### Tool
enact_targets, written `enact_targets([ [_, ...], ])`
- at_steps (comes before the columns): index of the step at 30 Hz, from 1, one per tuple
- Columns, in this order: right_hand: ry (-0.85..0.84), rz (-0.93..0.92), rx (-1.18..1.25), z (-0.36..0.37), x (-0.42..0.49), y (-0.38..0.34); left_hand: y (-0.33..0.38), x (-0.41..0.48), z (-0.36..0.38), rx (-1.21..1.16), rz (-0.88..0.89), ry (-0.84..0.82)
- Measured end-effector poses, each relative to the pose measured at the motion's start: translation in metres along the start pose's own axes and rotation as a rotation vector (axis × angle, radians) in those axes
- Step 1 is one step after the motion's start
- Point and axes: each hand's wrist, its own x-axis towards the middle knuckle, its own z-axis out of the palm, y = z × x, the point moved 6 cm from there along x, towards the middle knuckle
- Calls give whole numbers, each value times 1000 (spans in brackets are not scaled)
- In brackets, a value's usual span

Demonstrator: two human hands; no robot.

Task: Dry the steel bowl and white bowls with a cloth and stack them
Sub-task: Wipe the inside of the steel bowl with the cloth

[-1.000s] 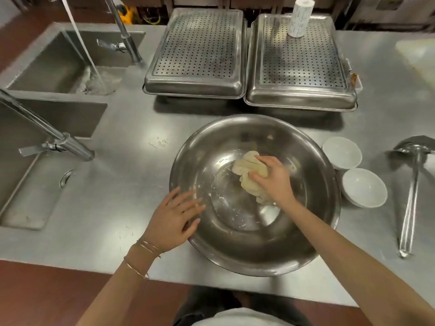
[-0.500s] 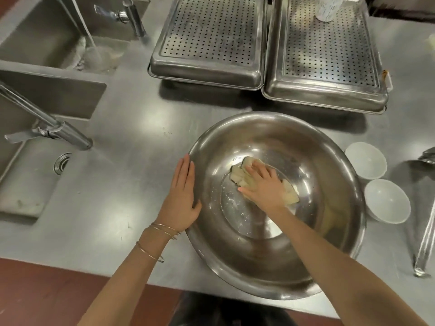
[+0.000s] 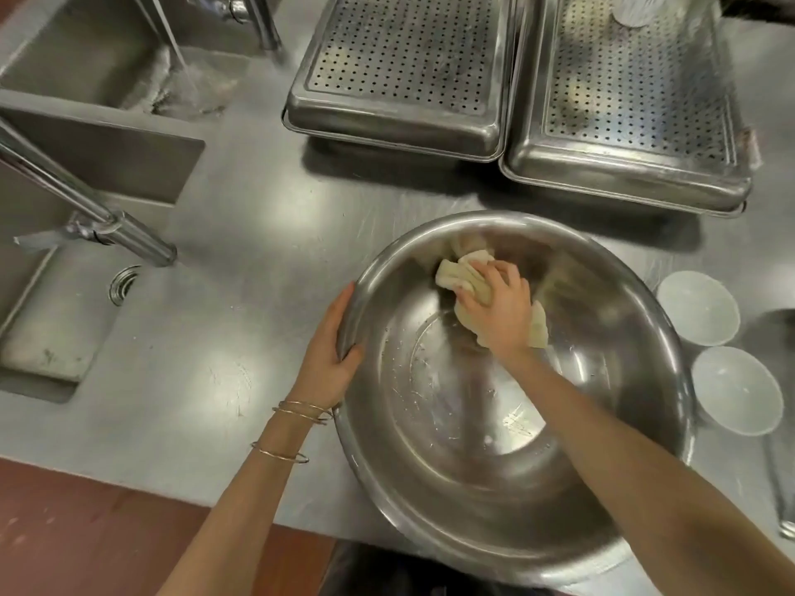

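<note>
A large steel bowl (image 3: 494, 479) sits on the steel counter near its front edge. My right hand (image 3: 499, 307) presses a crumpled cream cloth (image 3: 462, 275) against the bowl's far inner wall. My left hand (image 3: 329, 354) grips the bowl's left rim, thumb over the edge. Water drops show on the bowl's bottom. Two small white bowls stand upright just right of the steel bowl, the farther white bowl (image 3: 697, 307) and the nearer white bowl (image 3: 736, 391), side by side and not stacked.
Two upturned perforated steel trays (image 3: 400, 75) (image 3: 632, 96) lie at the back, a white cylinder (image 3: 636, 8) on the right one. Sinks (image 3: 47, 320) sit to the left; water runs into the far sink (image 3: 107, 66). A ladle handle (image 3: 781, 488) lies at the far right.
My right hand slid the cloth from the bowl's bottom up to its far wall. My left hand moved from flat beside the bowl to gripping its left rim. The camera leaned closer.
</note>
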Motion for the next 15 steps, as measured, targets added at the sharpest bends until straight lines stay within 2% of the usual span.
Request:
enact_targets([
  [2,-67,-20,-33,24,-8,-17,0,4,1,-5,2,-15],
  [4,-97,-200,-133,41,-36,-39,0,7,2,-6,9,-11],
  [6,-175,-378,-134,51,-68,-54,-1,8,1,-6,24,-3],
  [11,-524,-761,30,48,-121,-46,7,12,-1,45,60,-27],
  [13,-500,-724,39,31,-106,-37,7,13,-2,29,46,-35],
  [15,-297,-517,6,6,-72,-26,4,8,-2,-27,-23,-26],
])
